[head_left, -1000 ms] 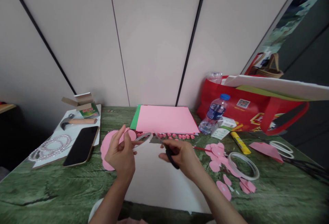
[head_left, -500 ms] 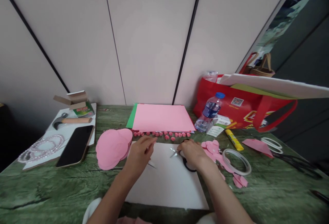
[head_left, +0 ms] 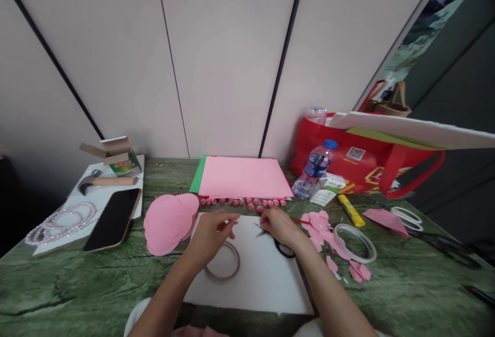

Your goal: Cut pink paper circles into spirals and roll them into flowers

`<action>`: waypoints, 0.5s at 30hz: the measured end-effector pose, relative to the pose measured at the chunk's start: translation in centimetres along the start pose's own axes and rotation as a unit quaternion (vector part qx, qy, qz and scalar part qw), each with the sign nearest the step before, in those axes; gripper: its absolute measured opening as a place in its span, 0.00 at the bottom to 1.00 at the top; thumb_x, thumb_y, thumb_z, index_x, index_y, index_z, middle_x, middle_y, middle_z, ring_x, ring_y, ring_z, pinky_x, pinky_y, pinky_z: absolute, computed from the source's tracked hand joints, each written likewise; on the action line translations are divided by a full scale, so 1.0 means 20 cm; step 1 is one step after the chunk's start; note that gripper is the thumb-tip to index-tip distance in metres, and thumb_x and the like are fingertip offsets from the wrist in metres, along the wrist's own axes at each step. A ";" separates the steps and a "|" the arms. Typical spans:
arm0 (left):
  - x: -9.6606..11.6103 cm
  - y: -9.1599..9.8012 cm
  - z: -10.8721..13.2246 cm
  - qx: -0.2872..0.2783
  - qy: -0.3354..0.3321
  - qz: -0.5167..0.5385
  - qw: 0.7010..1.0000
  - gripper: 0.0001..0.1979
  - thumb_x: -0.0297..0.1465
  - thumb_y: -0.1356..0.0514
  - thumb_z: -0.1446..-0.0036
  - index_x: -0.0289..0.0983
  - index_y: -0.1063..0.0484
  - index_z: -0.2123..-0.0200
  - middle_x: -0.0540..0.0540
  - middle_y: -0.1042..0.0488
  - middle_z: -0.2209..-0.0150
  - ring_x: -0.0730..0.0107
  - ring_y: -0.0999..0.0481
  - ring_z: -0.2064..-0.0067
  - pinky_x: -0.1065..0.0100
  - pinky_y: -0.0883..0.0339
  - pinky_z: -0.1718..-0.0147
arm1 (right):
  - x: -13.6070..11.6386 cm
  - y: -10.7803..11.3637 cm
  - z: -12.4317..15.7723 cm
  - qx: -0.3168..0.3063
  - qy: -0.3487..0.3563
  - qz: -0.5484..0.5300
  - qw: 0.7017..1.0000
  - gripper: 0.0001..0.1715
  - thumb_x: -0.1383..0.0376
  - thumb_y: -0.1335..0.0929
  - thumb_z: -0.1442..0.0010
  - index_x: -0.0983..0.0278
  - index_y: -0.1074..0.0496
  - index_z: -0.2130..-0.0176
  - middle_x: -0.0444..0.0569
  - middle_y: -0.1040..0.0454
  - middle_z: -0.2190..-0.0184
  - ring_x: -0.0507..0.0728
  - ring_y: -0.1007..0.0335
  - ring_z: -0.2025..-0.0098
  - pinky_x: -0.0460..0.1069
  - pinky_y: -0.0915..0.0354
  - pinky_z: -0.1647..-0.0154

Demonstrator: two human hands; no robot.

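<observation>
My left hand (head_left: 214, 234) is closed above the left part of a white sheet (head_left: 261, 280), thumb and fingertips drawn together. From it hangs a thin ring (head_left: 238, 263) that looks like a narrow roll of tape. My right hand (head_left: 280, 227) is closed over a pair of scissors with a black handle (head_left: 285, 250). The scissor tips point left, towards my other hand, and the palm hides the middle. Small pink balls (head_left: 250, 206) form a row just beyond the sheet.
Large pink paper rounds (head_left: 170, 226) lie left, small pink petals (head_left: 319, 226) and a wider tape roll (head_left: 373, 254) right. Behind are stacked coloured sheets (head_left: 243, 177), a water bottle (head_left: 317, 166) and a red bag (head_left: 348, 135). A phone (head_left: 114, 221) and hammer (head_left: 112, 181) lie far left.
The thin ring under my left hand has turned from edge-on to face-on. My right hand has shifted slightly left, and a red strip now shows beside its wrist.
</observation>
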State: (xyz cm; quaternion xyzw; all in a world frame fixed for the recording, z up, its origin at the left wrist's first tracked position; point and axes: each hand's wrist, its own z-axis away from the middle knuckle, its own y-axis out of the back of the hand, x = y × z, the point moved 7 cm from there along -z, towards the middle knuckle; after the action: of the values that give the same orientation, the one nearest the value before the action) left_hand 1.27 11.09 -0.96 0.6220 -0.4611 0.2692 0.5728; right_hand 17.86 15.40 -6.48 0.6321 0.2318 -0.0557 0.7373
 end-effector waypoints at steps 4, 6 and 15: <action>-0.01 0.04 0.00 0.030 0.087 0.098 0.991 0.11 0.32 0.43 0.51 0.34 0.27 0.64 0.46 0.24 0.77 0.66 0.24 0.73 0.71 0.33 0.74 | 0.00 0.00 0.00 -0.007 -0.010 -0.002 1.000 0.06 0.71 0.35 0.51 0.64 0.29 0.73 0.49 0.28 0.69 0.54 0.33 0.66 0.45 0.45 0.68; 0.00 0.05 0.01 0.037 0.105 0.151 0.982 0.11 0.32 0.43 0.51 0.33 0.28 0.64 0.46 0.23 0.77 0.65 0.23 0.71 0.69 0.32 0.71 | 0.01 0.00 -0.01 -0.005 -0.015 -0.003 1.000 0.05 0.70 0.35 0.51 0.64 0.29 0.72 0.49 0.28 0.68 0.54 0.33 0.66 0.44 0.45 0.69; 0.02 0.04 0.00 0.011 0.079 0.253 0.964 0.13 0.29 0.43 0.51 0.33 0.29 0.60 0.47 0.24 0.72 0.66 0.23 0.69 0.64 0.31 0.63 | 0.01 -0.01 -0.01 -0.001 -0.022 -0.005 1.000 0.04 0.70 0.34 0.53 0.65 0.29 0.75 0.50 0.27 0.69 0.55 0.32 0.66 0.45 0.45 0.70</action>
State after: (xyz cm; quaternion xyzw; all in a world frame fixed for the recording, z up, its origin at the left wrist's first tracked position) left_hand 0.74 10.99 -0.28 0.4682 -0.5539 0.4587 0.5134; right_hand 17.87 15.50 -6.69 0.6288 0.2190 -0.0727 0.7425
